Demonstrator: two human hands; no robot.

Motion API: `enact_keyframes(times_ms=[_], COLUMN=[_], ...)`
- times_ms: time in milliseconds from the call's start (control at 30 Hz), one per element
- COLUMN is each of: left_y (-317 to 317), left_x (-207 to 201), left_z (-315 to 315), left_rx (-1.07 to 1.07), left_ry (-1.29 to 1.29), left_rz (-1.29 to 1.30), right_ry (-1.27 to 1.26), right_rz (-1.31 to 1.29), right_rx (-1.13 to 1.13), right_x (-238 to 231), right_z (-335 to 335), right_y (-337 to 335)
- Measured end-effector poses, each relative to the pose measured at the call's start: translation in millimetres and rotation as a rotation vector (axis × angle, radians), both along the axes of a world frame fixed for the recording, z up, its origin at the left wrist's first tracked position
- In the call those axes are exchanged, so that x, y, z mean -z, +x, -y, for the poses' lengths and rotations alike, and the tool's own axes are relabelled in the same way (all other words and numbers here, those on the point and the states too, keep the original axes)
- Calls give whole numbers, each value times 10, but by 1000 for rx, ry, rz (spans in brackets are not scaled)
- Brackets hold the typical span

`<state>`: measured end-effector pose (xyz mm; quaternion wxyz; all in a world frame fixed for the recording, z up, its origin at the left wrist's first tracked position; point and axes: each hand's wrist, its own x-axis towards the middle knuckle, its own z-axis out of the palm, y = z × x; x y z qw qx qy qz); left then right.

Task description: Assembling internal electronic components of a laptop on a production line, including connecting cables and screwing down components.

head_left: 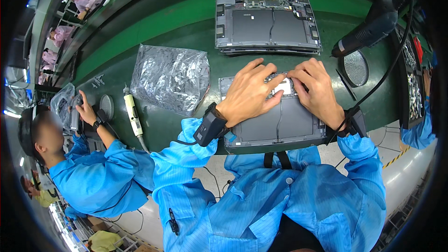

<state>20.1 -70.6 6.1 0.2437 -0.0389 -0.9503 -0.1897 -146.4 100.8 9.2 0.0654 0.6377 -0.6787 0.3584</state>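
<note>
An opened laptop chassis (254,123) with a large dark battery lies on the bench right in front of me. My left hand (252,91) rests over its upper left part, fingers stretched and apart, thumb and forefinger beside a white patch (283,86) on the board. At the upper middle of the chassis is my right hand (316,84), thumb and fingertips pressed together. Whatever sits in that pinch is too small or hidden to make out. Both wrists wear black strapped devices, and my left hand covers part of the circuit board.
Stacked laptop chassis (268,23) lie beyond my hands. Left are a silvery plastic bag (170,79) and a pale electric screwdriver (133,112); right, a dark handheld tool (368,25), a round dish of small parts (355,67) and a hanging cable (389,79). A co-worker (102,172) sits left.
</note>
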Motion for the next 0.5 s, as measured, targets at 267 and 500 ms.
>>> enact_keyframes(times_ms=[267, 500], left_y=[3, 14], left_x=[4, 32], left_z=[-3, -30], left_rx=[-17, -38], left_ry=[32, 65], left_rz=[31, -17], right_ry=[2, 1], right_rz=[69, 53], right_rx=[52, 53], right_x=[14, 17], right_z=[-18, -24], right_y=[6, -7])
